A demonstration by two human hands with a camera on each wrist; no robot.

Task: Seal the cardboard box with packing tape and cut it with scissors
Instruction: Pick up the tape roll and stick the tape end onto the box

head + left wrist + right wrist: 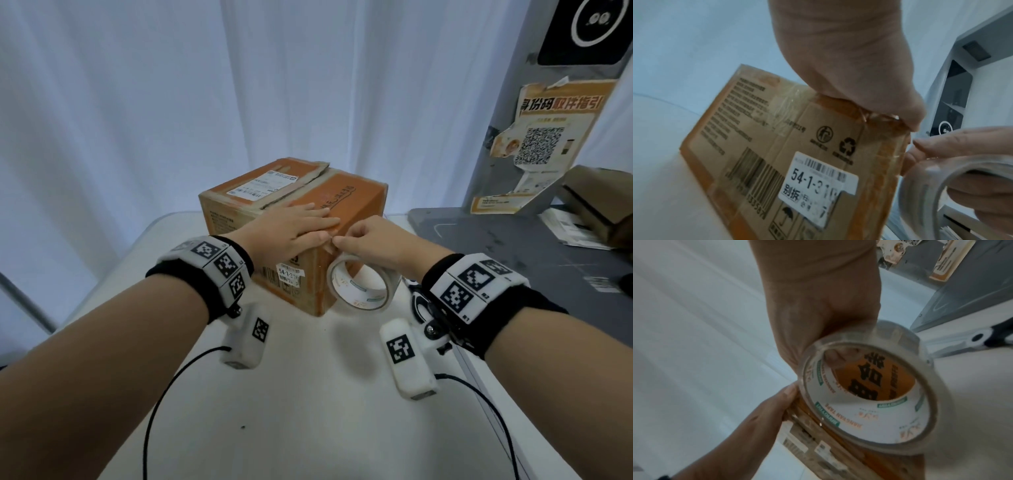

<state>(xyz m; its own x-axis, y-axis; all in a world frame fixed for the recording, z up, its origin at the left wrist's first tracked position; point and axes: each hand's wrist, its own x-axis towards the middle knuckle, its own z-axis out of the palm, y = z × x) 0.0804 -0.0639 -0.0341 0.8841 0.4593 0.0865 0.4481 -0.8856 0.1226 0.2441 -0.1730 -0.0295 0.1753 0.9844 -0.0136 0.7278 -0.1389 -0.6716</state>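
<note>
A: Nearest first, what are the hands doing?
B: Right hand [371, 240] is grasping the tape roll [361, 283], fingers curling through its core, thumb and forefinger pinching at the box's near top corner. The roll is hanging against the box's right near side, just above the bench [308, 394].
A: Left grip?
B: Left hand [294, 228] is lying flat on the cardboard box [346, 209], fingers straight, pressing the top flap down near that same corner. Fingertips of both hands are almost touching.
A: Is tape stuck on yet?
B: Cannot tell; the left wrist view is showing some clear film [898, 154] wrinkling at the box [777, 154] edge, blurry.
A: Box location?
B: Sitting toward the far middle of the white bench, one corner pointing at the person, label [287, 275] facing near.
A: Scissors?
B: Black-and-white handles [419, 301] are peeking out beside the right wrist, near the bench's right edge.
A: Further back?
B: Grey stand with a poster [534, 144] at the far right, white curtain [137, 102] behind.
</note>
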